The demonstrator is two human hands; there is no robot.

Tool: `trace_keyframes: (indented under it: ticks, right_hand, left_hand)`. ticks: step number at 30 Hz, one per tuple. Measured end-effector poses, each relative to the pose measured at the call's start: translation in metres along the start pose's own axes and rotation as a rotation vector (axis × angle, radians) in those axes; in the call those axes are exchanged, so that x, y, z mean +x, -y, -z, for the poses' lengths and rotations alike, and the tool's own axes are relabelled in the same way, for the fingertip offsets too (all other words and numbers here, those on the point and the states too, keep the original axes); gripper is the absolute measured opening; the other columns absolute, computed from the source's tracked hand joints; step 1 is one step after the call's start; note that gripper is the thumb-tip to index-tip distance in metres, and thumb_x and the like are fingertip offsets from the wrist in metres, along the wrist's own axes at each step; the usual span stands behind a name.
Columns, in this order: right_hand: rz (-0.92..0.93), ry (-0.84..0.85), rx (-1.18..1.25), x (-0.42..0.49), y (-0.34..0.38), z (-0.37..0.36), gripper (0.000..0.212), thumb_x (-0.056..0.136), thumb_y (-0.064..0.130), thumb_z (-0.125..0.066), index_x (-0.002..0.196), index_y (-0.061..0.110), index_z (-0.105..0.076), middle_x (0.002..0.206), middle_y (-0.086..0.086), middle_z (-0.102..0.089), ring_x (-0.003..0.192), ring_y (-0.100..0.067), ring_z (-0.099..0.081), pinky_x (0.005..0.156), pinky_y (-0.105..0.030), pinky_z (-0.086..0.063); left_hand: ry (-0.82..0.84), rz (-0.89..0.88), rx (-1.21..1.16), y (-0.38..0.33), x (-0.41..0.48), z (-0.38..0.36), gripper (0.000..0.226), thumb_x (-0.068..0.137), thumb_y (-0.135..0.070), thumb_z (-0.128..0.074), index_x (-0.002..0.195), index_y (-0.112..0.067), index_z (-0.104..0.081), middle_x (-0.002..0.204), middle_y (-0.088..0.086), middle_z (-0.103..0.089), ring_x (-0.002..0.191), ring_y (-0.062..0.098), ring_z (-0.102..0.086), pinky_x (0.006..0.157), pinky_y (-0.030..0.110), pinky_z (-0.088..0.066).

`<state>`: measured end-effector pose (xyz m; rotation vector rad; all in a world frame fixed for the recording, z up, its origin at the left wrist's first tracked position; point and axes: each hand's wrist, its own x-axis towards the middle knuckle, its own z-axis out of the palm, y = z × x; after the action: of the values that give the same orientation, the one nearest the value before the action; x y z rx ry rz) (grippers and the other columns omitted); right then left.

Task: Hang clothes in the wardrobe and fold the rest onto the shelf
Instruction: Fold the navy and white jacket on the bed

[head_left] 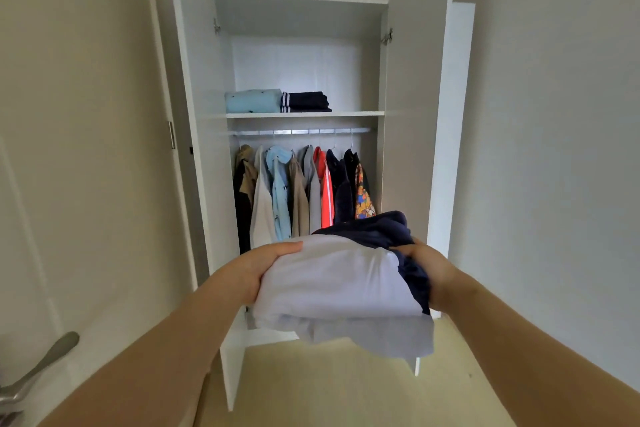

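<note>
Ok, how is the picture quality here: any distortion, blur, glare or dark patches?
Head view: wide-angle bowing tilts the wardrobe doors; light is soft and even, no glare; hanging clothes sit in shade under the shelf; the door handle at lower left is smeared, while the white garment is fairly sharp.

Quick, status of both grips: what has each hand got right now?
Left grip: holds the white garment, thumb on top.
Right grip: holds the navy garment on the bundle's other side.
</note>
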<state>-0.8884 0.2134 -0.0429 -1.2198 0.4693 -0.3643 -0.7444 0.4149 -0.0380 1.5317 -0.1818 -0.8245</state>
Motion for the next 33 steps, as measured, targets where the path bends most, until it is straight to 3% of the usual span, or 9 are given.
trace_keyframes:
  ticks: [6,10,13,16,20,23,26,29,33]
  right_hand:
    - [0.05,0.094,-0.025,0.116,0.034,-0.015,0.05,0.085,-0.009,-0.034,0.127,0.013,-0.051,0.095,-0.021,-0.045,0.083,-0.031,-0.042,0.064,-0.033,-0.035]
    - [0.058,0.149,0.004,0.176,0.048,-0.034,0.046,0.083,-0.01,-0.034,0.116,0.012,-0.058,0.074,-0.016,-0.051,0.061,-0.028,-0.045,0.058,-0.026,-0.04]
    - [0.087,0.126,-0.006,0.23,0.056,-0.048,0.032,0.088,-0.005,-0.032,0.095,0.016,-0.055,0.057,-0.003,-0.048,0.063,-0.017,-0.044,0.07,-0.012,-0.037]
    - [0.085,0.068,-0.023,0.286,0.068,-0.066,0.02,0.089,0.002,-0.041,0.094,0.018,-0.051,0.044,0.003,-0.051,0.059,-0.019,-0.042,0.06,-0.025,-0.037]
    - [0.122,0.084,0.069,0.357,0.103,-0.098,0.02,0.089,0.0,-0.041,0.093,0.017,-0.051,0.035,0.002,-0.047,0.029,-0.013,-0.045,0.035,-0.014,-0.038]
    - [0.218,0.086,0.131,0.413,0.13,-0.124,0.023,0.091,0.0,-0.041,0.097,0.016,-0.056,0.035,0.002,-0.046,0.028,-0.009,-0.044,0.034,-0.011,-0.036]
    - [0.264,0.121,0.172,0.463,0.152,-0.141,0.026,0.088,0.003,-0.042,0.105,0.017,-0.055,0.049,-0.001,-0.057,0.042,-0.014,-0.056,0.042,-0.017,-0.045]
    - [0.314,0.105,0.195,0.505,0.179,-0.147,0.017,0.09,0.006,-0.042,0.087,0.016,-0.055,0.044,0.001,-0.054,0.037,-0.011,-0.053,0.039,-0.014,-0.042]
    - [0.384,0.069,0.187,0.561,0.217,-0.147,0.038,0.092,0.008,-0.044,0.058,0.019,-0.056,0.034,0.006,-0.043,0.027,-0.007,-0.042,0.035,-0.007,-0.034]
  left_hand:
    - [-0.007,-0.051,-0.037,-0.065,0.091,0.016,0.039,0.077,-0.035,-0.069,0.104,-0.008,-0.063,0.091,0.017,-0.067,0.082,0.032,-0.063,0.07,0.038,-0.052]
    - [0.038,-0.116,-0.13,-0.089,0.15,0.043,0.039,0.077,-0.03,-0.064,0.108,-0.007,-0.06,0.089,0.017,-0.065,0.08,0.032,-0.061,0.073,0.039,-0.05]
    - [0.084,-0.187,-0.204,-0.11,0.197,0.064,0.047,0.064,-0.028,-0.064,0.106,-0.007,-0.06,0.081,0.017,-0.068,0.074,0.032,-0.064,0.068,0.038,-0.052]
    - [0.17,-0.272,-0.286,-0.142,0.247,0.083,0.038,0.066,-0.026,-0.057,0.098,-0.006,-0.061,0.073,0.015,-0.069,0.062,0.029,-0.068,0.058,0.031,-0.054]
    - [0.181,-0.383,-0.301,-0.204,0.315,0.105,0.036,0.064,-0.022,-0.055,0.095,-0.005,-0.061,0.069,0.013,-0.069,0.059,0.026,-0.067,0.055,0.029,-0.052]
    - [0.157,-0.462,-0.313,-0.254,0.363,0.118,0.03,0.073,-0.019,-0.052,0.096,-0.003,-0.062,0.072,0.013,-0.067,0.062,0.026,-0.065,0.056,0.028,-0.052]
    - [0.145,-0.534,-0.356,-0.301,0.404,0.125,0.025,0.079,-0.016,-0.046,0.076,-0.004,-0.068,0.063,0.011,-0.066,0.053,0.023,-0.065,0.045,0.023,-0.051]
    - [0.195,-0.631,-0.364,-0.34,0.44,0.121,0.047,0.085,-0.015,-0.04,0.05,-0.011,-0.071,0.053,0.005,-0.065,0.047,0.016,-0.064,0.041,0.019,-0.048]
    - [0.169,-0.828,-0.302,-0.381,0.483,0.107,0.065,0.092,-0.008,-0.035,0.033,-0.014,-0.062,0.042,-0.006,-0.059,0.039,0.005,-0.058,0.036,0.011,-0.041]
